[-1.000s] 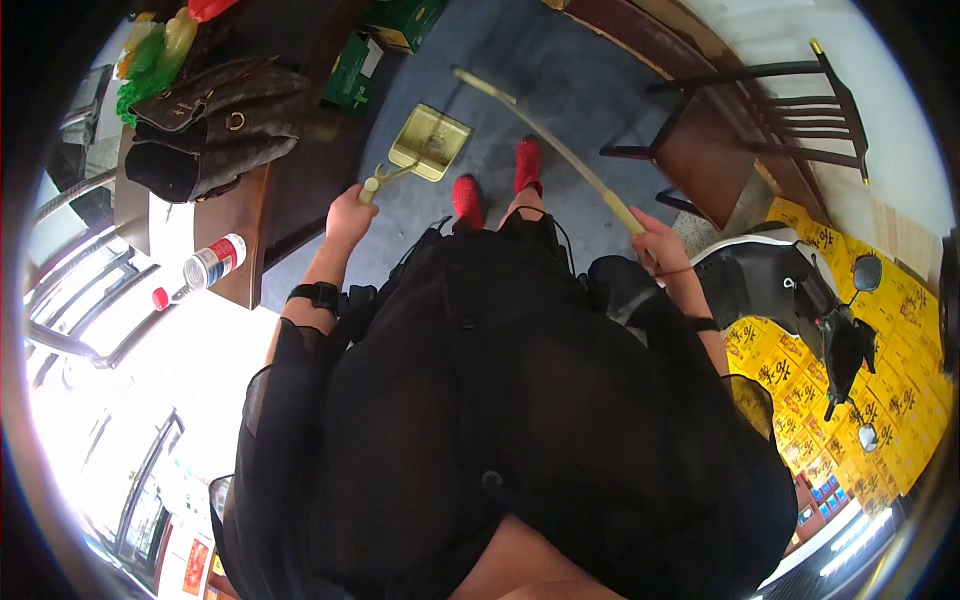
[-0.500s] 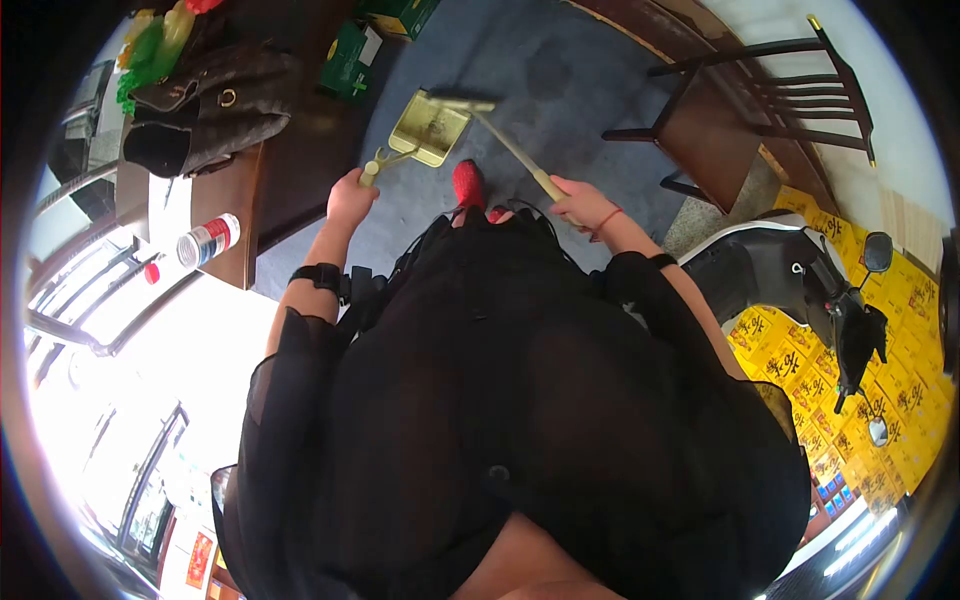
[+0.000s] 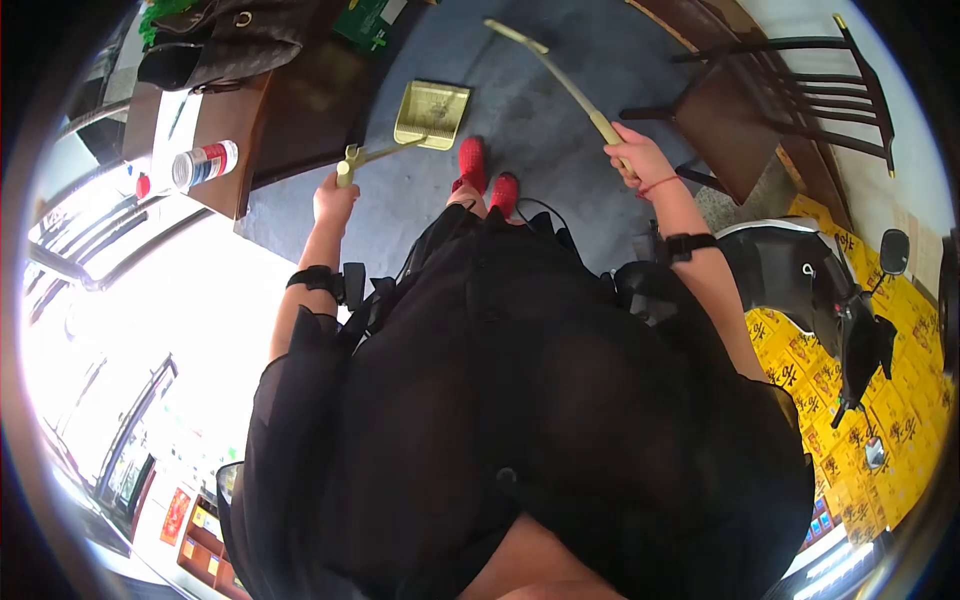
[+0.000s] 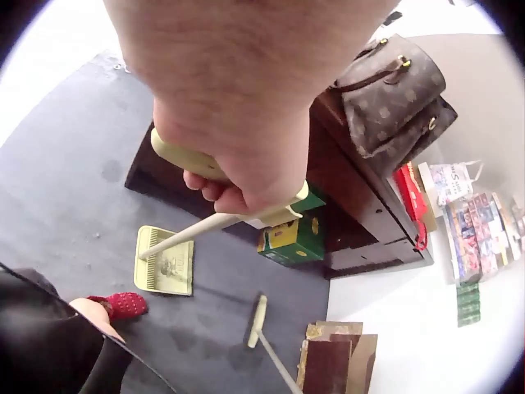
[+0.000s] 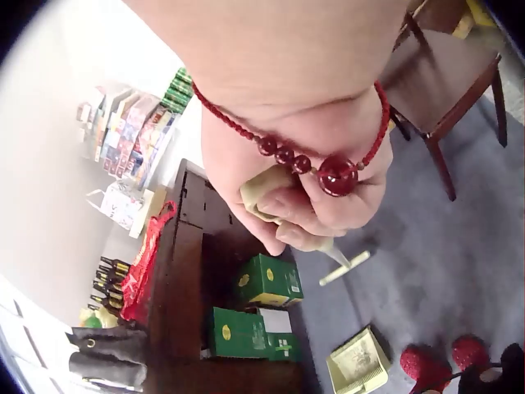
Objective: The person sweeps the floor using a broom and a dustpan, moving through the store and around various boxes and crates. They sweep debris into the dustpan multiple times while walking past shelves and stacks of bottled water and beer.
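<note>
My left hand [image 3: 334, 200] grips the top of the long handle of a pale yellow dustpan [image 3: 432, 112]. The pan lies on the grey floor in front of the feet, and bits of dirt show inside it in the left wrist view. My right hand [image 3: 640, 158] holds the handle of a pale yellow broom [image 3: 575, 85], fingers curled round it. The broom's head [image 4: 258, 320] is down at the floor, beyond the dustpan and to its right. A red beaded bracelet [image 5: 287, 158] circles the right wrist.
Red shoes [image 3: 472, 160] stand close to the dustpan. On the left a dark wooden desk [image 3: 215, 140] carries a brown handbag [image 3: 250, 45] and a bottle [image 3: 205, 163]. Green boxes [image 5: 267, 279] sit beside the desk. A wooden chair [image 3: 730, 120] and a scooter [image 3: 790, 270] stand right.
The broom first swung left to the dustpan, then away again to the far right with my right hand. My left hand and the dustpan shifted only slightly; the feet changed position.
</note>
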Tool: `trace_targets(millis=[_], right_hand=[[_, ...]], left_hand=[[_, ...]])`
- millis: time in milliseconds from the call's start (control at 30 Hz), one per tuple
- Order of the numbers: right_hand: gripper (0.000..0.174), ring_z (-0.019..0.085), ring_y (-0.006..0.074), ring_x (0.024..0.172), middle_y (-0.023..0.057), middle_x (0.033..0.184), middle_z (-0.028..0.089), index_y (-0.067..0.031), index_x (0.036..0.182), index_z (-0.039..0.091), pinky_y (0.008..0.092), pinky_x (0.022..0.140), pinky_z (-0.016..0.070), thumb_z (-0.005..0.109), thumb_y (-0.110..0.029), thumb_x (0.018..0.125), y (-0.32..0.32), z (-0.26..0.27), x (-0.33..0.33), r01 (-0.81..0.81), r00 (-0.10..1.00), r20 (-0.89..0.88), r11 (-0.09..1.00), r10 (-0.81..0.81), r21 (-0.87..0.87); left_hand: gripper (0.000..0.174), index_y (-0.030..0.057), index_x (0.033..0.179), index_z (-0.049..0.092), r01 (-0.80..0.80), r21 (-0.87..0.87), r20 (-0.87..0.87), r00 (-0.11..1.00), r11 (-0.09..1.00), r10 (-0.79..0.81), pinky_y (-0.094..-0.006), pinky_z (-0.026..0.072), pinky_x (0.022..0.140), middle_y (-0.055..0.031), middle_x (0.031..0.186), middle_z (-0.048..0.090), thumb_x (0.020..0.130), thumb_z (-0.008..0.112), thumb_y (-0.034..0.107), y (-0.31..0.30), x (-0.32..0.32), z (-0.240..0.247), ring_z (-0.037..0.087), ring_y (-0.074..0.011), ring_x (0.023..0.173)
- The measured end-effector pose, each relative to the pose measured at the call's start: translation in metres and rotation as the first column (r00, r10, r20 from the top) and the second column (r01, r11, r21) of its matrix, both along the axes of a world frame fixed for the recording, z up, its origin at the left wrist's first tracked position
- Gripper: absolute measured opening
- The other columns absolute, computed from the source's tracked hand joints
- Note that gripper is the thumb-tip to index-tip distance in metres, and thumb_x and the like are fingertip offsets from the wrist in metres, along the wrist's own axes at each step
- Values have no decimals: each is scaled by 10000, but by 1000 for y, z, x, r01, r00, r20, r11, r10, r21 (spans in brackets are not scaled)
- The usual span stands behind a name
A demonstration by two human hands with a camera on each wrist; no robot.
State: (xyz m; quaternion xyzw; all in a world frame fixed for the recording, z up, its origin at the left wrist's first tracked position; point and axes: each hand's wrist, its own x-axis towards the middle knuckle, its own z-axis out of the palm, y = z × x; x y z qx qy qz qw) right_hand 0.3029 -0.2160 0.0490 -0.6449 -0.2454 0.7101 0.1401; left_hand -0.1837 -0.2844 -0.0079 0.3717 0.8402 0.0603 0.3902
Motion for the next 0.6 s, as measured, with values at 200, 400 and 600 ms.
trace_targets(millis=[200,400,600], right_hand=[[642,397,80,437,18,650,478,-111,1341,327,217,338,264,592,-78,757,-9,-49,-59,-4,999,-44,999,2,-53],[687,430,106,445,25,644,494,-148,1364,324,278,350,301,603,-87,739,-75,-27,-78,-390,920,6,920,391,-27],[639,365,61,410,1,605,469,-117,1351,362,214,349,255,571,-72,748,-92,-10,-84,-319,941,-164,938,296,-137]], left_hand=[[237,8,828,586,-142,8,102,985,990,140,-331,445,574,-93,646,578,611,593,102,-61,-29,-10,557,-190,578],[140,15,746,552,-154,32,122,981,987,149,-281,394,482,-31,595,510,613,573,49,-88,-34,-7,483,-131,515],[282,33,883,585,-110,2,184,977,994,108,-353,457,632,-112,696,602,620,609,132,-93,-52,-14,591,-236,656]])
